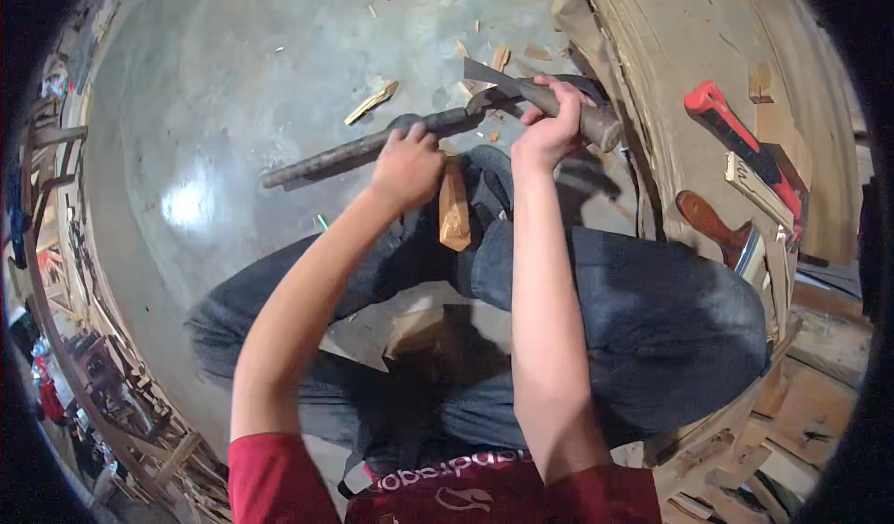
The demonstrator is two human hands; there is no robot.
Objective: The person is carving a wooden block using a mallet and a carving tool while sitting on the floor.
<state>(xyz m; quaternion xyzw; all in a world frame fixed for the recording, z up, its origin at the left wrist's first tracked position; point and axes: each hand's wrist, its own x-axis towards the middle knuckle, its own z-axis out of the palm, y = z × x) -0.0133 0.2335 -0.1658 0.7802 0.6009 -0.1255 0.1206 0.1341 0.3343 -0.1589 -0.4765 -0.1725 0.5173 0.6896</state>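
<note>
In my right hand (554, 123) is a chisel (596, 126), its thick wooden handle gripped and its flat metal blade pointing to the upper left. My left hand (408, 170) is curled, knuckles up, at the near side of a long dark rod-like handle (326, 159). Its fingertips are blurred, so what they hold is unclear. At the right end of that handle a dark curved metal head (507, 95) lies partly behind the chisel. A squared wooden piece (454, 209) with a pointed near end lies between my legs, its far end beside my left hand.
Wood chips (372, 102) are scattered over the grey floor (214, 105). To the right lie a red-handled saw (731, 128), a brown-handled tool (712, 221) and stacked boards. A wood block (414, 331) sits between my crossed legs. Scrap wood (121, 403) fills the left rim.
</note>
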